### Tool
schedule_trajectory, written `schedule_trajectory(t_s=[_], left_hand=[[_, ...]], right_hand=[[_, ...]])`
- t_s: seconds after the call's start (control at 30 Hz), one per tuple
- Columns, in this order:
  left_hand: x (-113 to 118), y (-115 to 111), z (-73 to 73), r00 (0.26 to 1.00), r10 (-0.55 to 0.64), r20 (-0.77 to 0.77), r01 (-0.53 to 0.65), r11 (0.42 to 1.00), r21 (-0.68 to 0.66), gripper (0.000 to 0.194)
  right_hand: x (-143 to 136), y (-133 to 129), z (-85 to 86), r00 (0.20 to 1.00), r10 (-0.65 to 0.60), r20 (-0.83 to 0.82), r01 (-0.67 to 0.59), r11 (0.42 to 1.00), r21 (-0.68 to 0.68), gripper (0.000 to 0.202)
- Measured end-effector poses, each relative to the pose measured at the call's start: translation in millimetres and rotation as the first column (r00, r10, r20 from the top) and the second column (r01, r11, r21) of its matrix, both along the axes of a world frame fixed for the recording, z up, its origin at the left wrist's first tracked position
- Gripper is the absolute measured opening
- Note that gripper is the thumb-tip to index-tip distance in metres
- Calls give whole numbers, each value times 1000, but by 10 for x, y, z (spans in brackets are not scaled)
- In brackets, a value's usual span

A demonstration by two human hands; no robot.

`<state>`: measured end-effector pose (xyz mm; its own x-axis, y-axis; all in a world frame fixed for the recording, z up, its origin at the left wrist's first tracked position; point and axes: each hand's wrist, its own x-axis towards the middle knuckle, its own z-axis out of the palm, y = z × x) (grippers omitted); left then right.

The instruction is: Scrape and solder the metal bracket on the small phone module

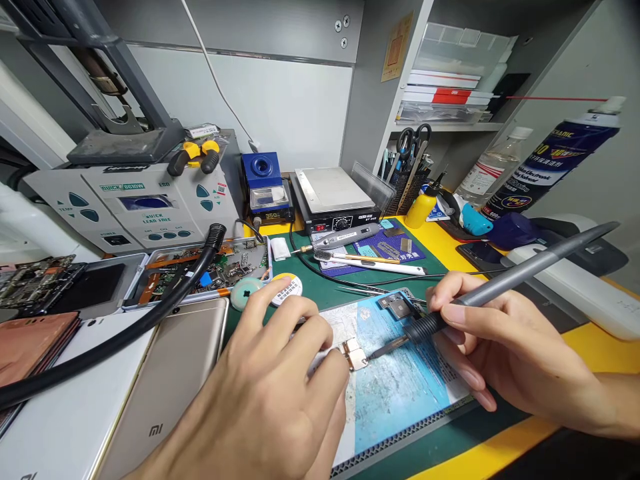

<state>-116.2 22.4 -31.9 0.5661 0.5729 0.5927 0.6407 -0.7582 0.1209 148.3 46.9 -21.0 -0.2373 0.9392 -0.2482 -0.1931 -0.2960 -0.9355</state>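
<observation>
My right hand grips a dark grey soldering iron like a pen. The iron's tip meets, or almost meets, the right edge of a small circuit board with a silver metal shield. My left hand is closed at the left end of this board, fingers bent; its thumb and the exact grip are hidden. Beneath lies a worn blue and white work pad. A small dark board with metal shields rests at the pad's far edge.
Phones and an opened device lie left, crossed by a black hose. Behind stand a hot-air station and a hot plate. Brushes and tweezers lie beyond the pad. A spray can stands right.
</observation>
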Motion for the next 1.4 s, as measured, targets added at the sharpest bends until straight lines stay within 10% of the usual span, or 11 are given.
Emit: schedule_trajectory(t_s=[1.4], left_hand=[[23, -63, 27, 999, 20, 46, -15, 994, -104, 21]], right_hand=[[14, 3, -34, 998, 65, 9, -65, 998, 22, 14]])
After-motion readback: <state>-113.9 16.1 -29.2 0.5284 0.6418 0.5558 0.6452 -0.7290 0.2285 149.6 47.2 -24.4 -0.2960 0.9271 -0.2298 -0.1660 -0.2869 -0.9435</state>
